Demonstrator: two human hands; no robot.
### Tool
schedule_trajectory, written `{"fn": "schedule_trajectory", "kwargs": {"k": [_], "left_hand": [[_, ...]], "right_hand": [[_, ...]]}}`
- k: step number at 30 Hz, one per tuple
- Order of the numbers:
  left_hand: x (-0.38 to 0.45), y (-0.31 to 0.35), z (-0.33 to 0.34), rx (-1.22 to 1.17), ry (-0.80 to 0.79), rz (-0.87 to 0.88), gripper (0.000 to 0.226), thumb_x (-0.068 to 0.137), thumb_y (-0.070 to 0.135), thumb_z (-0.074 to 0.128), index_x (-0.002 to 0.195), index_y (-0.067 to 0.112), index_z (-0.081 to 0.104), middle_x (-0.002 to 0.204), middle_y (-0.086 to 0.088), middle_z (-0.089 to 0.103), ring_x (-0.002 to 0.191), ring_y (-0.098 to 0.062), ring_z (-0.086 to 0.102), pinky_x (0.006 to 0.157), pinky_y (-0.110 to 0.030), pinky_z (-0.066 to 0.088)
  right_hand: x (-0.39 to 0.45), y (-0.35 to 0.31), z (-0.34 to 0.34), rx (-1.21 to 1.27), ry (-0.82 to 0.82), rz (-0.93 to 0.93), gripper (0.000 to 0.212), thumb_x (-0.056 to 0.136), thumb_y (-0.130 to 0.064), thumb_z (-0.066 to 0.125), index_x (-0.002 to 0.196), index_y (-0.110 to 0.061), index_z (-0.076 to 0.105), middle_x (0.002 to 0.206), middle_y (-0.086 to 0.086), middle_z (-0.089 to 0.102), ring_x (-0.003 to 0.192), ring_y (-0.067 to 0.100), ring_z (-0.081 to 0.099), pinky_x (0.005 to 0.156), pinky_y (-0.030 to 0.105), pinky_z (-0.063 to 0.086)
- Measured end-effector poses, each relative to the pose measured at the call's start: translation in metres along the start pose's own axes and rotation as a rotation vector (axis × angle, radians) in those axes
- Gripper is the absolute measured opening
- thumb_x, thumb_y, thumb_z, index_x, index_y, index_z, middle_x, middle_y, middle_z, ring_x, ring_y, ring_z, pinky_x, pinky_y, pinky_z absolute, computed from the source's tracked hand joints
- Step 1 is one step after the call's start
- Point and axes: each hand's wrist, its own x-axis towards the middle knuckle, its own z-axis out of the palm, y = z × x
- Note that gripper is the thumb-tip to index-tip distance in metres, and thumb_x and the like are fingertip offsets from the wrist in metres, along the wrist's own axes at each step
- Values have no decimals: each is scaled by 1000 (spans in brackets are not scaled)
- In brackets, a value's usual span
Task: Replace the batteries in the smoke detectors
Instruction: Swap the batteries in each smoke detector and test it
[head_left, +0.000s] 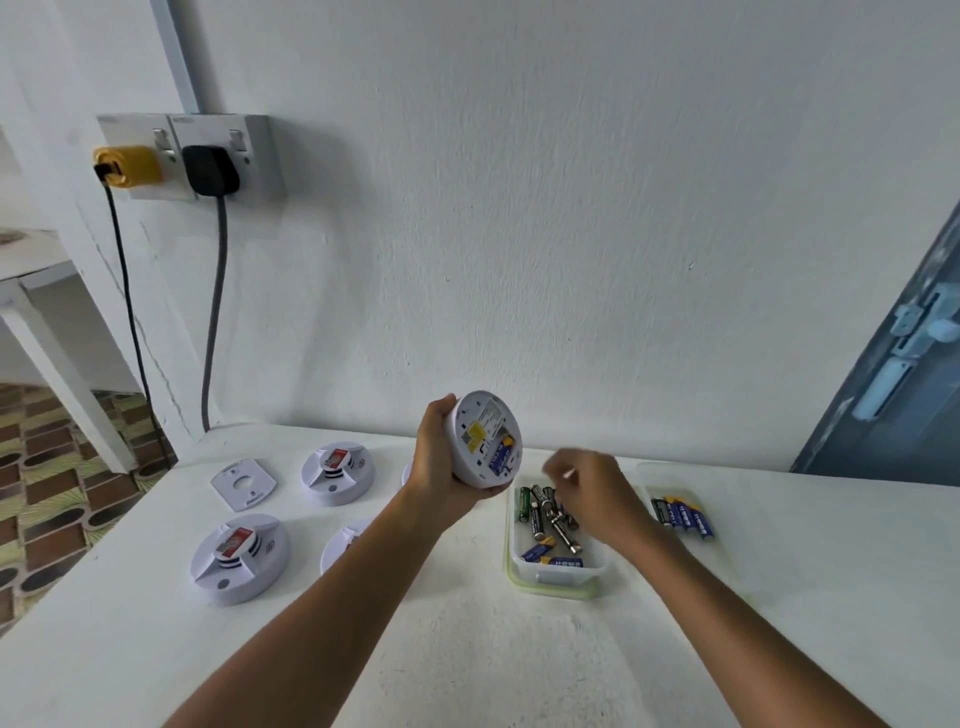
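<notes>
My left hand (441, 457) grips a round white smoke detector (485, 439), tilted so its back faces me; a blue battery sits in its open compartment. My right hand (589, 493) hovers blurred over a clear container (558, 571) of several loose batteries, fingers curled; whether it holds anything I cannot tell. A second clear tray (654, 473) to the right holds a row of blue batteries (683, 517). Two more detectors (239, 558) (337, 473) lie face up on the white table at the left. A third detector (343, 545) is partly hidden by my left forearm.
A flat white mounting plate (243, 483) lies at the table's far left. Wall sockets hold a yellow plug (127, 165) and a black plug (210, 169), their cables hanging down. A blue door (893, 364) stands at the right. The table's left edge drops to a tiled floor.
</notes>
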Motion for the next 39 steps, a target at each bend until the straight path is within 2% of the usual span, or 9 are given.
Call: {"fn": "schedule_trajectory", "kwargs": {"k": [3, 5, 8, 15, 19, 23, 27, 32, 39], "left_hand": [[-4, 1, -3, 11, -15, -31, 49, 86, 53, 48, 114, 16, 65, 113, -17, 61, 103, -34, 55, 83, -46, 48], [-5, -1, -6, 19, -1, -41, 50, 87, 52, 46, 117, 16, 63, 113, -18, 60, 101, -34, 55, 80, -45, 49], [-6, -3, -10, 33, 28, -47, 55, 86, 52, 48, 125, 15, 60, 117, -19, 58, 103, -35, 55, 77, -45, 50], [-8, -4, -14, 21, 21, -63, 48, 88, 52, 44, 113, 15, 63, 112, -18, 58, 100, -35, 54, 78, -45, 48], [-7, -5, -14, 12, 34, -67, 51, 87, 52, 47, 119, 15, 62, 116, -19, 58, 102, -35, 54, 78, -46, 49], [-9, -5, -15, 9, 23, -71, 50, 88, 52, 46, 116, 15, 63, 114, -19, 58, 100, -34, 54, 79, -46, 49], [-10, -3, -17, -5, 26, -78, 47, 89, 52, 44, 107, 14, 64, 109, -18, 58, 99, -34, 54, 82, -46, 46], [-9, -4, -14, -10, 63, -77, 52, 85, 53, 47, 115, 13, 62, 116, -20, 57, 102, -35, 53, 80, -46, 49], [-3, -9, -12, -21, 88, -71, 65, 79, 53, 55, 130, 12, 56, 130, -25, 55, 105, -39, 57, 75, -48, 53]], "right_hand": [[-2, -4, 3, -383, -486, 43, 23, 85, 2, 53, 80, -15, 67, 88, 0, 67, 75, 15, 60, 70, 26, 49], [-4, -7, 12, -512, -612, 42, 25, 83, 6, 50, 83, -13, 67, 90, 3, 67, 80, 20, 62, 67, 25, 44], [-2, -8, 20, -586, -632, 48, 29, 83, 5, 48, 100, -8, 67, 106, 6, 68, 96, 25, 64, 72, 28, 44], [3, 1, 19, -491, -646, 68, 28, 81, 6, 51, 96, -11, 68, 105, 4, 69, 87, 21, 62, 75, 28, 48], [1, -2, 19, -497, -649, 38, 28, 82, 5, 51, 99, -11, 66, 103, 2, 66, 87, 19, 58, 74, 29, 46], [0, -2, 14, -356, -557, 50, 33, 82, -1, 53, 105, -22, 63, 85, -8, 55, 77, 14, 54, 66, 24, 43], [6, -3, -1, 48, -330, 138, 30, 82, -3, 62, 102, -24, 73, 83, -1, 68, 66, 12, 60, 57, 15, 42], [7, -15, -14, 615, -84, 198, 19, 82, 3, 66, 90, -14, 70, 69, 2, 65, 63, 16, 57, 49, 26, 45], [1, -38, -4, 614, 81, -26, 17, 80, 0, 72, 83, -15, 66, 74, -7, 66, 66, 6, 59, 52, 21, 47]]}}
